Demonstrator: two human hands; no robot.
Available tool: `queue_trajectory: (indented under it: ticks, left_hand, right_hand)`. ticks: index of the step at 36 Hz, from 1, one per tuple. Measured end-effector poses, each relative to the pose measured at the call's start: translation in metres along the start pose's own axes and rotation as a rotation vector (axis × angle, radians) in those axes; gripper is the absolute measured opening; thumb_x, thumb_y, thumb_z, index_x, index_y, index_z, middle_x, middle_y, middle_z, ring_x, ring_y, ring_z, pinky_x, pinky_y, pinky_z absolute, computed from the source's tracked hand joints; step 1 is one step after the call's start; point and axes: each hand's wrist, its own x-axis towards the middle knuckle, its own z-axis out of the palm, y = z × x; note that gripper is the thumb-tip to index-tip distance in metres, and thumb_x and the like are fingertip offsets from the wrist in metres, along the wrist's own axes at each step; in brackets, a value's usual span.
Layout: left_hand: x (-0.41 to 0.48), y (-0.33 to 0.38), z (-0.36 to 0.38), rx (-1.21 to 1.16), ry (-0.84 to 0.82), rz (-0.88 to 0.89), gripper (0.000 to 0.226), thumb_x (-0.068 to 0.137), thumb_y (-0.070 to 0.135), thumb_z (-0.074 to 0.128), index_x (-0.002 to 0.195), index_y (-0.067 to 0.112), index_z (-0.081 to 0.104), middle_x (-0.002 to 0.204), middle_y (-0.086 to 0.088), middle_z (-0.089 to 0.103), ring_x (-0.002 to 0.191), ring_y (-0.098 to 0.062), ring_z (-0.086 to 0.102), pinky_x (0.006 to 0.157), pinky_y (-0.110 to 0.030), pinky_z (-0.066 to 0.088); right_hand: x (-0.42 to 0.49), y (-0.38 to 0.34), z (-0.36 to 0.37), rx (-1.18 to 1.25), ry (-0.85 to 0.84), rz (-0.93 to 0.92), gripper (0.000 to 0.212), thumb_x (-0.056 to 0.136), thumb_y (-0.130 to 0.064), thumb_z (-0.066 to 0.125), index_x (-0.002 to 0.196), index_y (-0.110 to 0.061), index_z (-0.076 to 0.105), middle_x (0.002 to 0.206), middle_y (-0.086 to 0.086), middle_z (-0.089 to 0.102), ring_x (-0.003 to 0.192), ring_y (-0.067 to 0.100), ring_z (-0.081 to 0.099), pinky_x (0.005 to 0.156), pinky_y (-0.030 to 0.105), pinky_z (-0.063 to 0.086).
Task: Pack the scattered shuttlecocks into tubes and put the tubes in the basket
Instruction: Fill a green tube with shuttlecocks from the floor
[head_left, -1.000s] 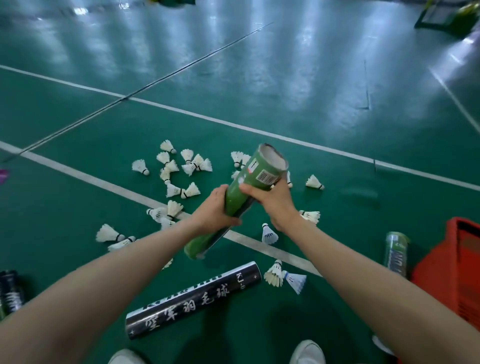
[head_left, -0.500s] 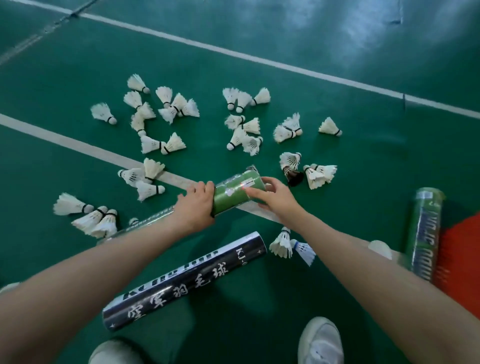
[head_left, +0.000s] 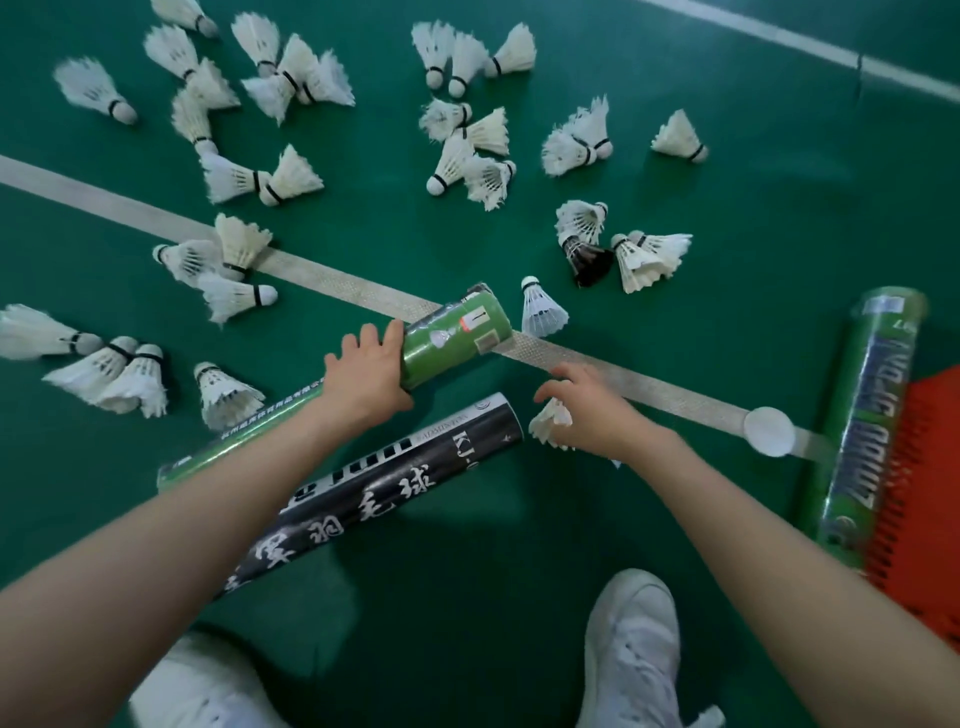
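Observation:
My left hand (head_left: 363, 376) grips a green tube (head_left: 457, 338) that lies slanted on the green floor, its open mouth pointing up and right. My right hand (head_left: 589, 410) is off the tube, and its fingers curl over a white shuttlecock (head_left: 548, 423) lying just right of a black tube (head_left: 374, 493). Another shuttlecock (head_left: 540, 312) stands by the green tube's mouth. Several white shuttlecocks (head_left: 467, 150) are scattered across the floor above. At the right edge is the red basket (head_left: 930, 467).
A second green tube (head_left: 872, 415) lies against the basket's left side. A white round cap (head_left: 769, 431) rests on the white court line (head_left: 332, 278). One black shuttlecock (head_left: 587, 257) lies among the white ones. My white shoes (head_left: 631, 649) are at the bottom.
The green tube came down from a raised tilt to the floor. My right hand left the tube's mouth and moved down-right onto the shuttlecock. The view tipped down and closer.

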Motion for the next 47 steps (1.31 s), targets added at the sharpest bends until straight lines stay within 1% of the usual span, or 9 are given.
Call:
queue_trajectory:
  ticks: [6, 15, 24, 29, 33, 37, 39, 43, 47]
  left_hand:
    - [-0.009, -0.004, 0.005, -0.045, 0.076, 0.024, 0.099, 0.076, 0.038, 0.077, 0.149, 0.017, 0.014, 0.137, -0.012, 0.036, 0.124, -0.034, 0.036, 0.101, -0.051, 0.035]
    - [-0.016, -0.006, 0.006, -0.092, 0.22, 0.035, 0.088, 0.075, 0.042, 0.077, 0.142, 0.017, 0.026, 0.131, -0.008, 0.044, 0.119, -0.03, 0.041, 0.099, -0.045, 0.034]
    - [-0.019, -0.002, 0.006, -0.123, 0.305, 0.096, 0.093, 0.076, 0.048, 0.074, 0.148, 0.021, 0.023, 0.138, -0.004, 0.042, 0.124, -0.027, 0.038, 0.104, -0.042, 0.029]
    - [-0.02, -0.002, 0.005, -0.139, 0.331, 0.144, 0.093, 0.075, 0.045, 0.076, 0.149, 0.022, 0.024, 0.14, -0.004, 0.041, 0.126, -0.026, 0.037, 0.107, -0.041, 0.027]
    - [-0.02, 0.001, 0.003, -0.15, 0.343, 0.166, 0.093, 0.076, 0.046, 0.075, 0.149, 0.023, 0.024, 0.14, -0.003, 0.041, 0.126, -0.026, 0.037, 0.107, -0.041, 0.026]
    - [-0.02, 0.009, 0.005, -0.128, 0.316, 0.159, 0.094, 0.076, 0.048, 0.074, 0.15, 0.024, 0.021, 0.142, -0.001, 0.039, 0.127, -0.025, 0.035, 0.107, -0.04, 0.026]
    - [-0.021, 0.009, 0.008, -0.108, 0.287, 0.138, 0.095, 0.077, 0.049, 0.073, 0.151, 0.025, 0.018, 0.142, -0.001, 0.038, 0.127, -0.024, 0.035, 0.106, -0.039, 0.026]
    - [-0.02, 0.009, 0.014, -0.047, 0.238, 0.116, 0.094, 0.078, 0.049, 0.071, 0.151, 0.028, 0.015, 0.142, -0.001, 0.037, 0.127, -0.025, 0.035, 0.105, -0.04, 0.028]
    - [-0.011, 0.006, 0.014, -0.02, 0.202, 0.068, 0.093, 0.078, 0.05, 0.072, 0.149, 0.028, 0.017, 0.14, -0.002, 0.039, 0.125, -0.027, 0.037, 0.103, -0.042, 0.031]
  right_hand:
    - [0.004, -0.002, 0.001, 0.132, 0.41, 0.095, 0.021, 0.096, -0.009, 0.049, 0.112, -0.005, 0.063, 0.114, 0.009, 0.059, 0.101, 0.025, 0.055, 0.081, 0.03, 0.042]
    - [0.012, -0.018, -0.049, 0.572, 1.01, 0.196, 0.013, 0.093, -0.01, 0.058, 0.102, -0.01, 0.068, 0.092, -0.001, 0.065, 0.083, 0.011, 0.059, 0.078, 0.019, 0.051]
    - [0.035, -0.045, -0.057, 0.951, 0.739, 0.257, 0.027, 0.096, -0.01, 0.053, 0.12, -0.012, 0.065, 0.112, 0.0, 0.065, 0.097, 0.014, 0.061, 0.087, 0.026, 0.052]
    - [0.036, -0.056, -0.061, 0.918, 0.537, 0.152, 0.032, 0.099, -0.01, 0.045, 0.126, -0.014, 0.061, 0.117, -0.002, 0.063, 0.106, 0.01, 0.058, 0.098, 0.028, 0.046]
    - [0.025, -0.065, -0.063, 1.174, 0.538, 0.052, 0.042, 0.104, -0.028, 0.027, 0.144, -0.022, 0.038, 0.14, -0.005, 0.049, 0.123, 0.003, 0.044, 0.103, 0.024, 0.029]
    - [0.016, -0.077, -0.048, 1.077, 0.26, -0.029, 0.06, 0.1, -0.052, 0.008, 0.139, -0.022, 0.042, 0.111, -0.004, 0.062, 0.099, 0.001, 0.056, 0.089, 0.019, 0.035]
    - [0.019, -0.072, -0.043, 1.101, 0.175, -0.02, 0.067, 0.094, -0.063, 0.009, 0.136, -0.026, 0.046, 0.12, -0.001, 0.063, 0.114, 0.011, 0.055, 0.105, 0.031, 0.03]
    - [0.024, -0.053, -0.043, 1.209, 0.313, 0.119, 0.066, 0.096, -0.061, 0.015, 0.137, -0.022, 0.049, 0.148, -0.001, 0.041, 0.138, 0.013, 0.033, 0.117, 0.046, 0.02]
    - [0.033, -0.04, -0.033, 1.023, 0.437, 0.225, 0.041, 0.102, -0.04, 0.032, 0.132, -0.023, 0.054, 0.138, -0.004, 0.048, 0.118, 0.008, 0.042, 0.099, 0.029, 0.032]
